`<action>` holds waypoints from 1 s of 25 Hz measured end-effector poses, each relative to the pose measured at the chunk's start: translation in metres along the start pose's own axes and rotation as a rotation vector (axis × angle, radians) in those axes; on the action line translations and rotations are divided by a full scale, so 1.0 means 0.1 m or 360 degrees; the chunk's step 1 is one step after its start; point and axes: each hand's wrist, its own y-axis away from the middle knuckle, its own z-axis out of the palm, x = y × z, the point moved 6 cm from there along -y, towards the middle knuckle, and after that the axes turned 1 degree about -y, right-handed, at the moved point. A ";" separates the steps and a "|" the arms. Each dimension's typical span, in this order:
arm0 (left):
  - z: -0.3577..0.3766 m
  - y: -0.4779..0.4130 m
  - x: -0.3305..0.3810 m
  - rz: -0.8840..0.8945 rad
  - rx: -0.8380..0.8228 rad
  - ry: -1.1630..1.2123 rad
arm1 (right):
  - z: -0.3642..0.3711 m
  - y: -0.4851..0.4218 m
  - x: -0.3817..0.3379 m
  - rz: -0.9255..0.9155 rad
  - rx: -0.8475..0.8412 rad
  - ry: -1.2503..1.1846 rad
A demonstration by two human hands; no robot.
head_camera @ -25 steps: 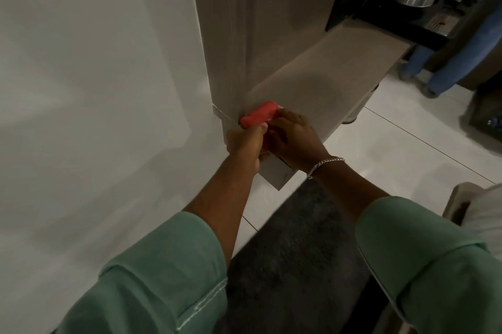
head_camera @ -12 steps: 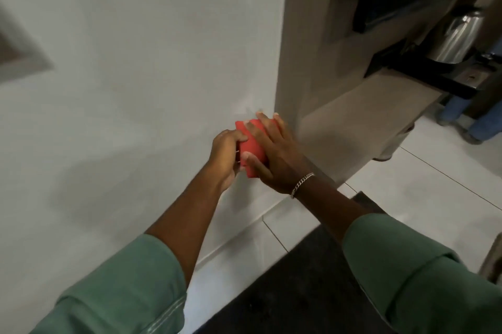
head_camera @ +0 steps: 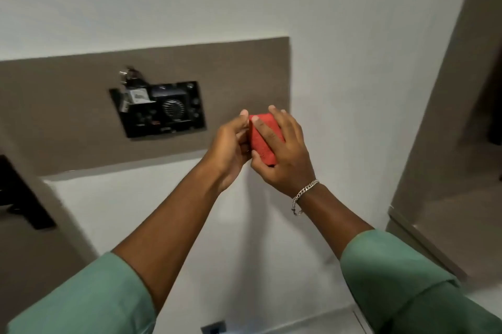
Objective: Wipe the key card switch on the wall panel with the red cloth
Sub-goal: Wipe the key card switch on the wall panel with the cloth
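hands meet in front of the wall, both closed on the folded red cloth (head_camera: 264,141). right hand (head_camera: 282,154) wraps the cloth from the outside, its fingers (head_camera: 262,127) laid across the red face and its thumb under the lower end; left hand (head_camera: 231,149) pinches the cloth's left edge, fingertips curled in against it. silver chain bracelet (head_camera: 304,195) hangs at the right wrist, and green sleeves (head_camera: 402,279) are pushed up both forearms. black key card switch (head_camera: 160,109) sits in the brown wall panel (head_camera: 68,105), left of the hands and apart from them, untouched by the cloth. keys (head_camera: 130,75) and a pale tag stick up from the switch's upper left corner. cloth is held level with the panel's right end, just over its lower edge. wood-grain cabinet side (head_camera: 445,130) stands at the right.
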 end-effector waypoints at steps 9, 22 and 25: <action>-1.70 0.86 1.29 0.1688 0.1137 -0.1529 | 0.44 -0.69 -1.08 -0.0094 0.0335 -0.0168; -2.69 0.08 0.99 0.1954 0.1135 -0.3225 | 1.16 -0.72 -0.86 -0.0197 0.0436 0.0192; -2.68 0.07 0.99 0.1991 0.1164 -0.3210 | 1.20 -0.81 -0.81 -0.0071 0.0548 0.0107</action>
